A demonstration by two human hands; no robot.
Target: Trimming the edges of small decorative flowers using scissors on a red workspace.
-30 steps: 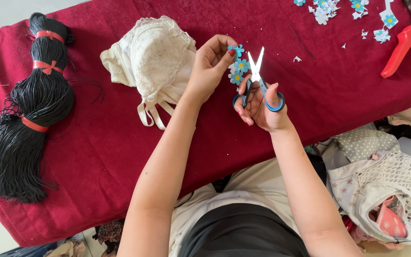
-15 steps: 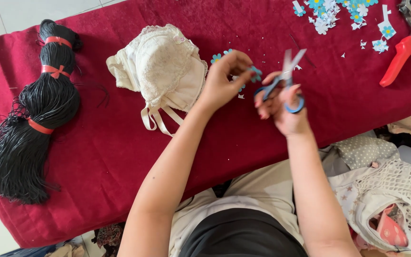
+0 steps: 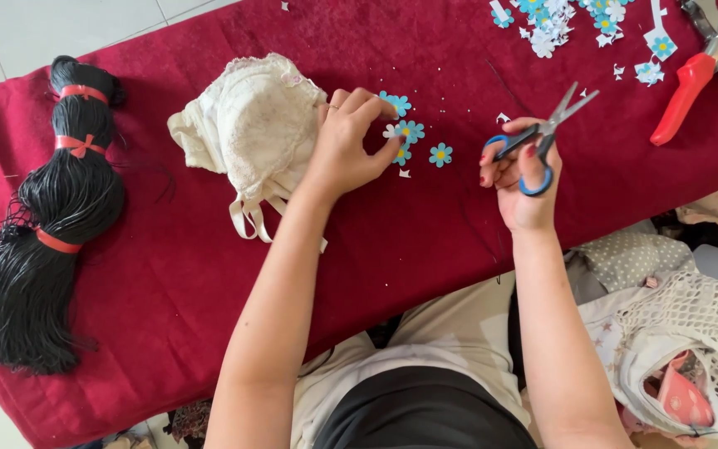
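Note:
My left hand [image 3: 349,137] rests on the dark red cloth [image 3: 425,233], fingertips pinching a small blue-and-white flower cutout [image 3: 410,131] among a few others, with one flower [image 3: 440,154] lying apart to the right. Just left of that hand lies a cream lace garment [image 3: 247,133]. My right hand [image 3: 518,179] is raised over the cloth to the right, fingers through the blue handles of small scissors [image 3: 546,133] whose blades point up and right, slightly apart.
A thick bundle of black cord [image 3: 51,224] tied with red bands lies at the left. Several more flower cutouts and paper scraps [image 3: 558,21] sit at the far edge, beside red-handled pliers [image 3: 695,75]. A white mesh bag [image 3: 683,349] lies at lower right.
My left hand has come down onto the cloth with the flower cutouts. My right hand moved right with the scissors, away from the left hand.

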